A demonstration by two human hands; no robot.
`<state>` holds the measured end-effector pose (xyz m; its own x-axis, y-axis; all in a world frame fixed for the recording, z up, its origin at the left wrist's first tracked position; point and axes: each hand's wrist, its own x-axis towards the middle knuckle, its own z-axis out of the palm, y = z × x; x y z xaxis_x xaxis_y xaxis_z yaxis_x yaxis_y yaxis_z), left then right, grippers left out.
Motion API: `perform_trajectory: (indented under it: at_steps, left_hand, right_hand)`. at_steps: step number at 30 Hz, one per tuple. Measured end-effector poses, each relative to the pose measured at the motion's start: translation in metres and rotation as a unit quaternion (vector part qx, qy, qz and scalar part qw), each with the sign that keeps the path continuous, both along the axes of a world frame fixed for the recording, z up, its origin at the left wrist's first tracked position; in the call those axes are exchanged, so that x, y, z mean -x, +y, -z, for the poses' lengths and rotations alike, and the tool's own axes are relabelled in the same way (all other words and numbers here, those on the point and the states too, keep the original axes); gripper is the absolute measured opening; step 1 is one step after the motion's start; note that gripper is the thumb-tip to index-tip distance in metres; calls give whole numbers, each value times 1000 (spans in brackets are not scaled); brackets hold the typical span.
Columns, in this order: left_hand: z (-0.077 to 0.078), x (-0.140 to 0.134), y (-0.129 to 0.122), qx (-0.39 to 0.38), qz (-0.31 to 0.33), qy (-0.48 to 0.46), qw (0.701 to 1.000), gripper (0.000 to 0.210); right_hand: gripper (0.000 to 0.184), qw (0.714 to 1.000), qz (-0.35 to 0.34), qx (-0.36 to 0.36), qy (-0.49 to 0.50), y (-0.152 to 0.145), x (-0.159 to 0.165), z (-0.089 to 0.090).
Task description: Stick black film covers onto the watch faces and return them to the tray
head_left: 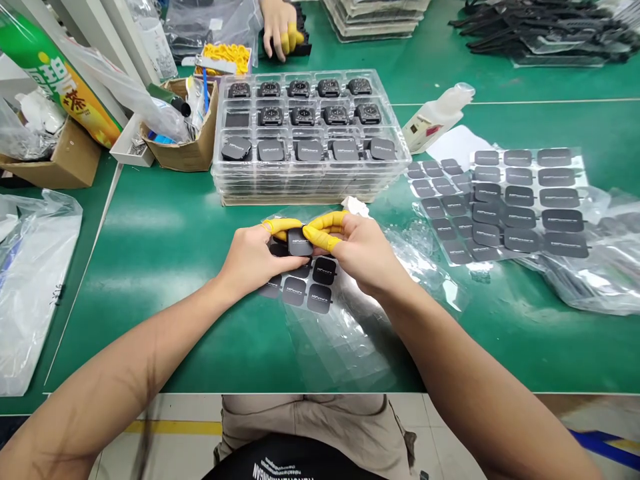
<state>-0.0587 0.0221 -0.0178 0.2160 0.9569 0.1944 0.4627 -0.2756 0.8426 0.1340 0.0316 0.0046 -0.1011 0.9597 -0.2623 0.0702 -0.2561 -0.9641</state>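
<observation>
A black smartwatch case [300, 241], its face covered by a dark square film with a pale brand name, is held up between both hands. My left hand [254, 252] grips it from the left, thumb below and a finger in a yellow finger cot above. My right hand [356, 243] is closed at the upper right edge, its yellow-covered fingertips pinched on the watch and film. Beneath lies a clear sheet of square dark films [295, 291], partly hidden by my hands. Beyond them stands a stack of clear plastic trays [310, 175] with several watches, the front row covered by films.
More film sheets [525, 213] and clear plastic bags [595, 273] lie right. A white squeeze bottle [435, 119] stands beside the trays. Left are cardboard boxes [203, 143] and a green bottle [55, 73]. Across the table, another person's hand [281, 30] touches a black part.
</observation>
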Motion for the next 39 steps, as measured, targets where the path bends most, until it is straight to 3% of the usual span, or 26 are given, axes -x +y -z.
perform_trajectory:
  at_steps: [6,11,14,17,20,22,24,27,31,35,39]
  left_hand:
    - [0,0,0,3,-3,9,1000,51]
    - [0,0,-1,13,-2,2,1000,51]
    - [0,0,0,21,15,-16,1000,51]
    - [1,0,1,31,17,-15,999,52]
    - [1,0,3,47,16,-26,998,53]
    - [1,0,3,57,12,-27,998,56]
    - [1,0,3,80,6,-33,996,64]
    - [-1,1,2,112,11,-44,993,70]
    - [-3,2,1,101,18,-1,995,50]
    - [-3,3,1,98,27,5,995,39]
    - [-2,3,1,91,35,-1,995,43]
  right_hand:
    - [39,999,-15,-21,-32,-1,0,0]
    - [56,975,-8,-92,-200,-3,-6,-4]
    - [73,983,-56,-87,-154,-2,-4,-1]
    - [58,994,-58,-46,-76,0,2,8]
    - [52,995,-61,-64,-51,-2,5,12]
    - [54,991,-88,-84,-57,-3,4,8]
    - [47,990,-46,-106,-75,4,4,-5]
    - [34,974,26,-191,-120,40,15,-34]
    - [18,920,3,-308,-244,126,60,-63]
    - [14,867,-56,-331,-369,190,102,-63]
    - [21,808,-33,-321,-493,205,98,-52]
